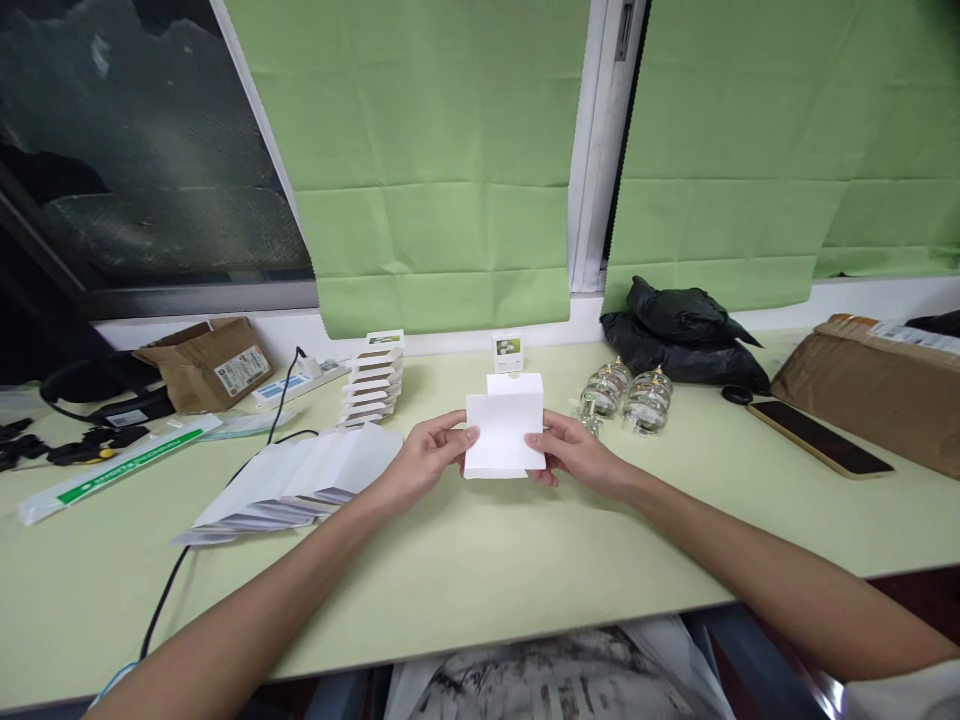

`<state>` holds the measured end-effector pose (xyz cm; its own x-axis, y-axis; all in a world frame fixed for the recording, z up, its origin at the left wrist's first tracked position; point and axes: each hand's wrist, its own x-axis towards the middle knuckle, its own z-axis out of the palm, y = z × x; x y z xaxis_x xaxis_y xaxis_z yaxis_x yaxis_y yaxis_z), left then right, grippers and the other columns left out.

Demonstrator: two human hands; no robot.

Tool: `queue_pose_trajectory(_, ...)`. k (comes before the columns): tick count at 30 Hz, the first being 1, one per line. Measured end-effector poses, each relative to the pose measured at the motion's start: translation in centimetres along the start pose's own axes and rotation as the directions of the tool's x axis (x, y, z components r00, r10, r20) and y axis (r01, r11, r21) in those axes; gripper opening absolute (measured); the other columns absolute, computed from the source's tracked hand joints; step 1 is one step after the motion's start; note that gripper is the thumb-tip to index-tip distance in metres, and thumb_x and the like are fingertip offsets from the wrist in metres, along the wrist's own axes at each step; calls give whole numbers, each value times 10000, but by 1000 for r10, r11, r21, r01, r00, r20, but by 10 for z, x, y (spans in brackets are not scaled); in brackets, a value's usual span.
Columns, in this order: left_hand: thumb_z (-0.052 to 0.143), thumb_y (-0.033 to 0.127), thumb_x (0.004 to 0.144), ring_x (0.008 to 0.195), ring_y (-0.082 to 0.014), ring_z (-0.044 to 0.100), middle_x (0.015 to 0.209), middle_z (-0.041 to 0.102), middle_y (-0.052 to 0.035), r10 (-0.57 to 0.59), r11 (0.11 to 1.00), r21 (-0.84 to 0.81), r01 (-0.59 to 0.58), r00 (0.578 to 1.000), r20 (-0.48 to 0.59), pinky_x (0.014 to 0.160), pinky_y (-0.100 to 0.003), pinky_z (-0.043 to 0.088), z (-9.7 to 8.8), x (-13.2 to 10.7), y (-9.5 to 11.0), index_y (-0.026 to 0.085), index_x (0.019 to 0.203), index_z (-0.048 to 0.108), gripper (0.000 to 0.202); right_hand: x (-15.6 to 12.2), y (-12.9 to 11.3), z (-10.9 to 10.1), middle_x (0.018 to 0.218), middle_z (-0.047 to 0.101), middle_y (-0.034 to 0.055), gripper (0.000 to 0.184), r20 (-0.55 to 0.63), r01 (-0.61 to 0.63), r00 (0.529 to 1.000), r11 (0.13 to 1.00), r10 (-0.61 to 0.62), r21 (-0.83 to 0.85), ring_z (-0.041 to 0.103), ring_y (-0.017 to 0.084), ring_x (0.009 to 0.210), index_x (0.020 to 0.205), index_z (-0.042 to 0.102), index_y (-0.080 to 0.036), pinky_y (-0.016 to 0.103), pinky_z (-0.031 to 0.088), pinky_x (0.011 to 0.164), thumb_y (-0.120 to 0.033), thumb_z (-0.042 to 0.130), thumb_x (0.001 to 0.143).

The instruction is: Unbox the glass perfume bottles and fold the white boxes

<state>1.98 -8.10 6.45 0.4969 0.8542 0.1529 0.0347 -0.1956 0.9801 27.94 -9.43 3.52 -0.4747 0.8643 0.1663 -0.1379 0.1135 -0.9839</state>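
A small white cardboard box [504, 432], with a flap sticking up at its far end, is held up above the table between my two hands. My left hand [435, 450] grips its left edge, thumb on the near face. On the right edge my right hand [571, 452] pinches it the same way, fingers curled beneath. Left of my hands lies a fanned stack of flat white cartons [300, 478]. Beyond it stands a row of white boxes [373, 385]. Another white box with a green picture [508, 352] stands behind the held one.
Stacked clear glass pieces with gold tips [646, 400] stand to the right. Farther right are black plastic bags [679, 335], a phone [821, 438] and a large brown parcel [877, 385]. An open brown carton [206, 365], a power strip [304, 382] and a black cable [169, 590] are left.
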Motion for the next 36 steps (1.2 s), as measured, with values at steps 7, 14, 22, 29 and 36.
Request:
queue_pose_trajectory(7,670,468,959,731,-163,597,862,703,-60,35,998,-47,-37,999,-31,680,-284,497,0,1,-2,168,1292,705,450,0,-2,0,757,691,20,394,34,-60,998,998,58,36,637,159,589,1221,636,-208,254,486,477,-434,716,908)
queue_pose_trajectory(14,663,488,951,633,-138,545,736,625,-15,44,999,-2,-44,996,-72,615,-275,472,3,2,-5,169,1135,739,376,1,0,1,781,638,5,381,-61,-1,998,1000,2,19,596,150,588,1213,680,-233,268,511,456,-446,713,899)
queue_pose_trajectory(22,640,467,967,633,-134,528,692,560,4,84,996,40,-80,991,-101,612,-272,451,3,2,-6,167,880,691,317,2,3,1,796,652,12,397,-54,-26,998,1000,27,10,595,156,591,1235,676,-231,272,508,443,-425,715,891)
queue_pose_trajectory(29,565,499,1001,581,-129,524,613,549,13,113,980,180,-87,984,-138,586,-260,432,0,3,-4,163,796,650,402,2,5,4,809,660,9,384,-45,-61,997,998,61,9,618,148,598,1216,643,-220,246,519,447,-436,717,907)
queue_pose_trajectory(36,536,556,987,642,-175,589,719,632,31,23,897,434,82,973,-231,594,-262,425,11,-10,4,216,1524,347,663,6,18,9,784,684,-9,437,-83,1,997,1000,-1,-3,621,132,554,1123,570,-211,260,554,474,-519,757,876)
